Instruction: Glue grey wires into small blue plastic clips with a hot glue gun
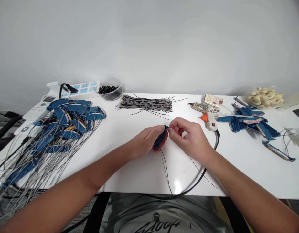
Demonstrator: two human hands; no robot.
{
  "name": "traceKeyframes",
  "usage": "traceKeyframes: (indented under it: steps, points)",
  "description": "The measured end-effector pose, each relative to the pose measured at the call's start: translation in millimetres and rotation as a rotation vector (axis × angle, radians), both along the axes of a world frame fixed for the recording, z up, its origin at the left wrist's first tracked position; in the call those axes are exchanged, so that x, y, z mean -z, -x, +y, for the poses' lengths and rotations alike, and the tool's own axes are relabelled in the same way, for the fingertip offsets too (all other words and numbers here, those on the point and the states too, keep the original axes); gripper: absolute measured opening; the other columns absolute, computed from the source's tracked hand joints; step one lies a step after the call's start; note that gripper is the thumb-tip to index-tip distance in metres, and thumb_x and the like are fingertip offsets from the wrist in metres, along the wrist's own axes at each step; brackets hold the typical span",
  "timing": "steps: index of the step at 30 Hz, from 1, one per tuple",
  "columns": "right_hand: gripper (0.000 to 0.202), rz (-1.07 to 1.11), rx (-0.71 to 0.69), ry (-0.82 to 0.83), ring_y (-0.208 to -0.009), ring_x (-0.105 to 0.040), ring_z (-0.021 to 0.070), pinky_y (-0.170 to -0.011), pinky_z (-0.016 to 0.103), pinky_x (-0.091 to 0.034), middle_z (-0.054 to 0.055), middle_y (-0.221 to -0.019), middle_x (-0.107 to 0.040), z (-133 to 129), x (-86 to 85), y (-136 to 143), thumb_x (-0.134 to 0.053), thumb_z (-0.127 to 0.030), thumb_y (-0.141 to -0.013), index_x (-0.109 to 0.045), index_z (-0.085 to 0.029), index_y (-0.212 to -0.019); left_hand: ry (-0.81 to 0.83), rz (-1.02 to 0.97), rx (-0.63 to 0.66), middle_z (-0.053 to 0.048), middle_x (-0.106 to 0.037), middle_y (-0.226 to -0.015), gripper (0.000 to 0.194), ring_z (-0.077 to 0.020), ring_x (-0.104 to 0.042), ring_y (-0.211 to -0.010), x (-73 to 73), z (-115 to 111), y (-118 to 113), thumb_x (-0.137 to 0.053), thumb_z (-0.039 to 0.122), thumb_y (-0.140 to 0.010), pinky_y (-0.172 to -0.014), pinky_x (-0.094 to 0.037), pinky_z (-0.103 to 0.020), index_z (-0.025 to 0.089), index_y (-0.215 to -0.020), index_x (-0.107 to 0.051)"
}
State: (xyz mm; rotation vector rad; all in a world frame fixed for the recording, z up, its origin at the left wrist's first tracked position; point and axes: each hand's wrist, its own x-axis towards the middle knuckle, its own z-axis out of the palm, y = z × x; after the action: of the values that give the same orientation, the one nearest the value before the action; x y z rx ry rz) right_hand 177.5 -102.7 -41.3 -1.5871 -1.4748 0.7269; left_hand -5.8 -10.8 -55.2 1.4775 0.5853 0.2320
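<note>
The left hand (144, 142) grips the blue piece (160, 138), the right hand (196, 139), fingertips pinched together, at its upper end.

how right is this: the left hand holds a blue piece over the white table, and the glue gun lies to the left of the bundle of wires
The glue gun's side is wrong: the head view shows the glue gun to the right of the bundle of wires. The left hand does hold a blue piece over the white table.
</note>
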Motion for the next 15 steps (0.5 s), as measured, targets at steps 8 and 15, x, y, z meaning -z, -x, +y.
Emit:
traceKeyframes:
  steps: [8,15]
  points:
    - [0.008,0.022,-0.017,-0.011,-0.065,-0.047,0.0122,-0.059,0.027,-0.038,-0.003,-0.07,-0.051,-0.3,0.7,0.2,-0.062,-0.019,-0.09,-0.06,-0.021,-0.082,-0.089,0.027,0.009,-0.001,-0.057,-0.076,0.05,-0.0152,-0.053,-0.067,-2.7,-1.7,1.1,-0.038,0.057,-0.109,-0.063,-0.041,-0.029,0.018,-0.083,-0.055]
    - [0.008,0.031,-0.032,-0.048,-0.066,-0.048,0.0119,-0.061,0.027,-0.04,-0.004,-0.069,-0.051,-0.2,-0.1,2.0,-0.063,-0.017,-0.088,-0.061,-0.021,-0.081,-0.708,0.16,0.007,0.002,-0.05,-0.066,0.047,-0.0137,-0.044,-0.061,-13.4,-1.7,4.7,-0.033,0.047,-0.112,-0.063,-0.029,-0.031,0.019,-0.078,-0.048]
